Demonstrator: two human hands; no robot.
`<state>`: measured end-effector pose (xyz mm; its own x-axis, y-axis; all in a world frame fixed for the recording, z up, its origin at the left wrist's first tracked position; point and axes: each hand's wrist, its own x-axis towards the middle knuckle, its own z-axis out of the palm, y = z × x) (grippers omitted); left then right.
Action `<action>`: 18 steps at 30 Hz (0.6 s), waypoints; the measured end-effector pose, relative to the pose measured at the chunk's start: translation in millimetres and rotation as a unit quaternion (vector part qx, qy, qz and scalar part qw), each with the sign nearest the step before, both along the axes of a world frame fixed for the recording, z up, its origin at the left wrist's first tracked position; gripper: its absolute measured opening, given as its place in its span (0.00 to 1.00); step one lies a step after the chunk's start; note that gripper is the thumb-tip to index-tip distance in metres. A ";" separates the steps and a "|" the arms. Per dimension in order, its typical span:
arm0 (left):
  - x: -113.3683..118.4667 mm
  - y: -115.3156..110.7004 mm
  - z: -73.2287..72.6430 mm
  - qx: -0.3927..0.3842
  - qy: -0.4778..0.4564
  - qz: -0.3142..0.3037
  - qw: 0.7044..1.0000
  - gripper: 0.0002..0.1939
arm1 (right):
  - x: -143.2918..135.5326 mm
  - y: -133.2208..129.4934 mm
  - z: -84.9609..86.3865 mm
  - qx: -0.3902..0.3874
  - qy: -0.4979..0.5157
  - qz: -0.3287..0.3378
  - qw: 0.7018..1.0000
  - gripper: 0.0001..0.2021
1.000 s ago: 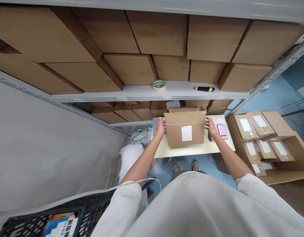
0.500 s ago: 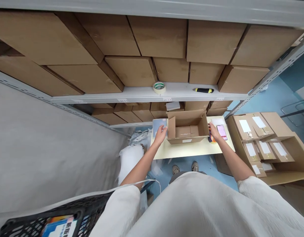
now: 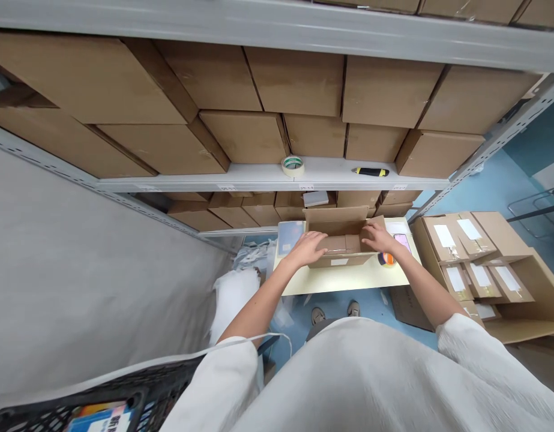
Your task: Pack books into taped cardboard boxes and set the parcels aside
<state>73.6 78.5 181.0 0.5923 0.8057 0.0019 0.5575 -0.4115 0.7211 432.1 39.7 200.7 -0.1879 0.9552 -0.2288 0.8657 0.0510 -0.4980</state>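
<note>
An uncovered cardboard box stands on the pale yellow table, with smaller brown cardboard inside it. Over its left end lies my left hand, fingers apart and reaching over the rim, holding nothing. My right hand is at the box's right end, its fingers spread over the edge and nothing gripped. Close below my right hand sits an orange and dark tape roll. A phone with a pink screen lies further right. The blue-grey flat item is left of the box.
Above the table, a metal shelf bears cardboard boxes, a masking tape roll and a yellow-black cutter. A large carton with labelled boxes stands at right. A black crate is at lower left, white wrapping beside the table.
Both hands have moved inward, from beside the box to over its ends. My right hand has left the tape roll, which now shows more fully. The view has shifted slightly.
</note>
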 end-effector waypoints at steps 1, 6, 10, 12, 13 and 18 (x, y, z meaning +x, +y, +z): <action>-11.9 -2.3 -3.6 0.008 0.025 0.011 1.000 0.34 | 5.2 -1.7 -3.9 -0.021 -0.017 0.001 1.000 0.39; -48.9 -13.5 -29.6 -0.027 0.151 0.022 0.988 0.62 | 9.3 3.8 -13.7 -0.094 -0.094 0.043 0.990 0.67; -46.7 -18.7 -53.7 -0.057 0.160 0.023 0.985 0.73 | -2.3 29.6 -19.8 -0.108 -0.126 0.076 0.983 0.76; -45.4 -20.4 -61.4 -0.059 0.140 0.022 0.988 0.75 | -7.0 43.9 -23.3 -0.124 -0.140 0.076 0.979 0.79; -45.7 -21.2 -63.9 -0.059 0.128 0.021 0.990 0.75 | -8.8 50.2 -24.9 -0.131 -0.147 0.073 0.978 0.80; -47.7 -26.2 -70.8 -0.061 0.077 0.020 0.995 0.74 | -13.9 69.6 -31.5 -0.148 -0.175 0.059 0.972 0.79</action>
